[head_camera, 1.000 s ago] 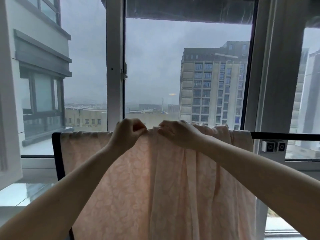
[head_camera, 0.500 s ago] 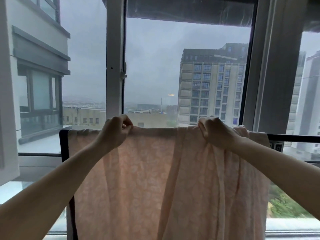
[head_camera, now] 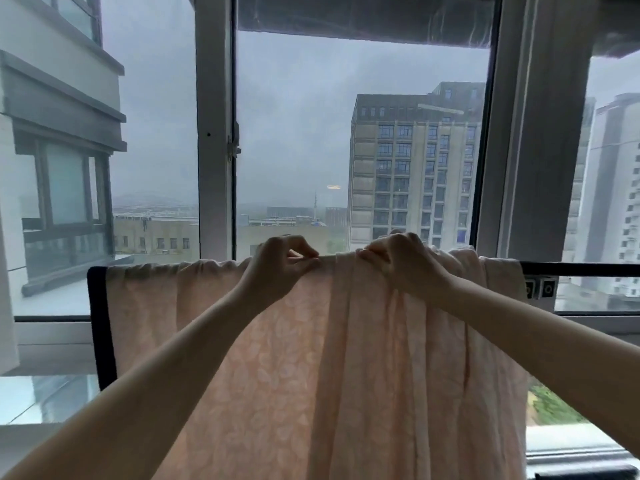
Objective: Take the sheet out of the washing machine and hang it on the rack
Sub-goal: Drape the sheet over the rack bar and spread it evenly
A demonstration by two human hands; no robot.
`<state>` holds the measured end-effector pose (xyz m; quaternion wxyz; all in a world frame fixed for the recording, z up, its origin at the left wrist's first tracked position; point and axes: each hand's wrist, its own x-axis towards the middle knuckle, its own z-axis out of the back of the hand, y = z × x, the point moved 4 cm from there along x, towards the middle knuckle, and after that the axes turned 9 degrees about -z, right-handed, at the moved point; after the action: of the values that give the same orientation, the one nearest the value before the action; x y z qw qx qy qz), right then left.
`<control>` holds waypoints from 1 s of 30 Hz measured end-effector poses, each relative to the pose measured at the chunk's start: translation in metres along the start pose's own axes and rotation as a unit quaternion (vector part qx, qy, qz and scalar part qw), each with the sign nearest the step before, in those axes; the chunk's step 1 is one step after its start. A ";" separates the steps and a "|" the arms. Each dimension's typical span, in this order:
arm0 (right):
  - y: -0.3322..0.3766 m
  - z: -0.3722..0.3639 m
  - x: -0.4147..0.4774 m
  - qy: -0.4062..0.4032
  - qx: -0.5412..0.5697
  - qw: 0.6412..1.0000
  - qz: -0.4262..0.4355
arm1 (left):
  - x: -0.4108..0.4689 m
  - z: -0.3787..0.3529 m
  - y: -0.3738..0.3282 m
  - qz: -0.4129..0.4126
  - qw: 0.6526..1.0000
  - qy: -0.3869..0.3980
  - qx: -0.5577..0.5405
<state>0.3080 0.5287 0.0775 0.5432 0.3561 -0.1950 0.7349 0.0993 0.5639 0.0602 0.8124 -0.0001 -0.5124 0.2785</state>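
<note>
Two grips — left grip (head_camera: 277,268), right grip (head_camera: 401,263) — on sheet (head_camera: 277,375) over rack (head_camera: 585,269).

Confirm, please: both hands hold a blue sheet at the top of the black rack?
Not blue: the head view shows the sheet pale pink. The left hand and right hand do hold it at the top of the black rack.

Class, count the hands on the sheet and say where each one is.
2. The left hand pinches the top edge of the sheet on the rack; the right hand grips bunched folds close beside it. None looks hidden.
</note>
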 end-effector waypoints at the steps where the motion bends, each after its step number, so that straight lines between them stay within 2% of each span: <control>1: -0.003 -0.001 0.000 -0.012 -0.004 1.000 0.004 | -0.001 -0.002 0.002 0.007 1.000 -0.006 -0.015; 8: -0.043 0.011 -0.004 -0.012 -0.011 1.000 -0.023 | 0.003 -0.013 -0.003 0.007 1.000 0.015 -0.012; 17: -0.126 0.060 -0.031 -0.001 -0.013 1.000 0.006 | 0.007 -0.015 -0.015 0.061 0.997 0.038 0.038; 21: -0.121 0.055 -0.028 0.011 -0.003 1.000 0.027 | 0.017 -0.028 -0.038 0.086 0.986 0.045 0.138; 25: -0.103 0.046 -0.026 -0.007 0.013 1.000 0.022 | 0.021 -0.059 -0.063 0.042 0.988 0.101 0.107; 30: -0.096 0.045 -0.023 -0.021 0.041 0.999 0.003 | 0.031 -0.069 -0.066 0.018 0.994 0.030 0.102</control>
<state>0.4158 0.5149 0.0809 0.5220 0.3926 -0.1772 0.7362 0.1960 0.5421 0.0724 0.8180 0.0657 -0.4565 0.3438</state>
